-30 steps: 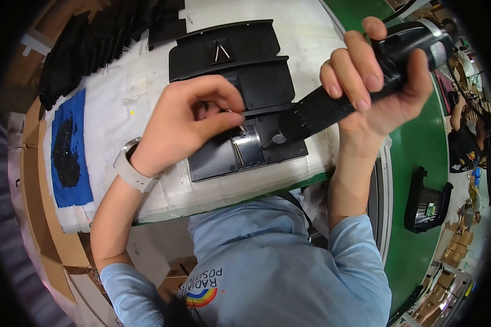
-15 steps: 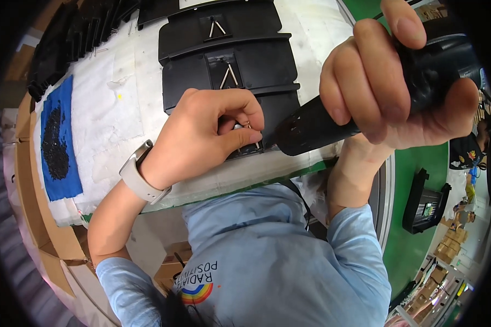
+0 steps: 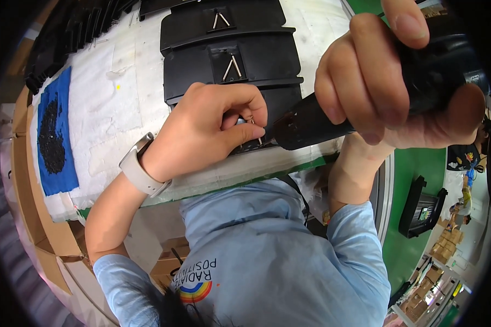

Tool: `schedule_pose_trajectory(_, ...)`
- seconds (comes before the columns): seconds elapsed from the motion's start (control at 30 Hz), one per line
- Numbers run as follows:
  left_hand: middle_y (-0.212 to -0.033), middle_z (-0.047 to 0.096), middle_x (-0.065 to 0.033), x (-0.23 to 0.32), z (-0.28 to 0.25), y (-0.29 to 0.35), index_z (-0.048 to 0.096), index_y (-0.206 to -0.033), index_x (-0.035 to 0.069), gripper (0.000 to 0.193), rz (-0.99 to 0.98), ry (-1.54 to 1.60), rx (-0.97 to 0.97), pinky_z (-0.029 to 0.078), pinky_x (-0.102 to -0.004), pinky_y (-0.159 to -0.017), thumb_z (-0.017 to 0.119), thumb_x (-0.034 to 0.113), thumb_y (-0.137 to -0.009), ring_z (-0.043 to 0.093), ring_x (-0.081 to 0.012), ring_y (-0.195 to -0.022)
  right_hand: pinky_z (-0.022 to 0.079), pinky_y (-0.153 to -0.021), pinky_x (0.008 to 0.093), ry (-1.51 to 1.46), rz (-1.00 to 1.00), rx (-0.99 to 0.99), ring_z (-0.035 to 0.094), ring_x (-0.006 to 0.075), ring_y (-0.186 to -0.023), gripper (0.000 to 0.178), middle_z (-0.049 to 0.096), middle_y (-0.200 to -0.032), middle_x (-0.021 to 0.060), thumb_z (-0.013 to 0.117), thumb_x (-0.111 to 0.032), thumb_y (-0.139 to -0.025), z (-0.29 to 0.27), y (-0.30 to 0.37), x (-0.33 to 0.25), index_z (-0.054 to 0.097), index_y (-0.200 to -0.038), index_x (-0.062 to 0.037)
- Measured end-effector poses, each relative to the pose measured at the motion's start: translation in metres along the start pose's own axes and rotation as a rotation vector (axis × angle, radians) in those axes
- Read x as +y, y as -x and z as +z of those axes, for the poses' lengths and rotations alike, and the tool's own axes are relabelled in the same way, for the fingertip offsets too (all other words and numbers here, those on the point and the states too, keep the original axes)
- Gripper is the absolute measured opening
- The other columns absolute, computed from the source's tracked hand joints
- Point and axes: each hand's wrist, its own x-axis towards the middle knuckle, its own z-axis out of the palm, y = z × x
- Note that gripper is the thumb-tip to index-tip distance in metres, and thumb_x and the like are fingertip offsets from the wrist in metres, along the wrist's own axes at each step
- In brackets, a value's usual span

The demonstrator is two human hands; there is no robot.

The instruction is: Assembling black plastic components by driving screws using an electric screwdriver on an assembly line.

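Note:
My right hand [image 3: 360, 76] grips a black power screwdriver [image 3: 305, 122], its fingers wrapped around the thick body. The driver's narrow end points left, close beside the fingertips of my left hand [image 3: 204, 131]. That hand is closed in a pinch over the nearest black plastic panel [image 3: 283, 99]. Between and below its thumb and finger shows a thin metal pin [image 3: 260, 140] at the panel's recess. My fingers cover most of the recess. Farther off lie two like panels, the middle one [image 3: 185, 62] and the far one [image 3: 264, 19], each with two metal pins set in a V.
A blue cloth [image 3: 65, 163] bearing a heap of small black parts [image 3: 51, 136] lies at the left on the white table covering [image 3: 109, 114]. Several black plastic pieces [image 3: 87, 27] stand stacked at the far left. A black tray-like part [image 3: 421, 210] sits on the green surface [image 3: 401, 185] at right.
The view has shifted slightly, so the panels sit a little higher. Both hands keep nearly the same hold, and the driver's end stays close beside the left fingertips.

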Motion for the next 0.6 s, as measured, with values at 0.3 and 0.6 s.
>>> schedule_pose_trajectory(0.3, -0.063, 0.052, -0.0025, -0.001, 0.0, 0.002, 0.058, -0.079, 0.003, 0.011, -0.002, 0.035, 0.019, 0.034, -0.027, -0.05, 0.067, 0.0, -0.075, 0.039, -0.0114, -0.052, 0.045, -0.058, 0.0344, 0.036, 0.074, -0.161, 0.054, 0.0182, -0.054, 0.04, 0.055, -0.07, 0.0057, 0.063, -0.034, -0.086, -0.004, -0.004, -0.004, 0.049, -0.108, -0.0033)
schedule_pose_trajectory(0.6, -0.063, 0.053, -0.0027, -0.005, 0.002, -0.001, 0.058, -0.08, 0.003, 0.011, 0.024, 0.021, 0.029, 0.035, -0.0273, -0.05, 0.068, 0.001, -0.075, 0.041, -0.012, -0.052, 0.044, -0.056, 0.0316, 0.071, 0.139, -0.31, 0.052, 0.0159, -0.053, 0.041, 0.054, -0.071, 0.0045, 0.065, -0.034, -0.085, -0.012, -0.009, -0.003, 0.047, -0.107, -0.0042)
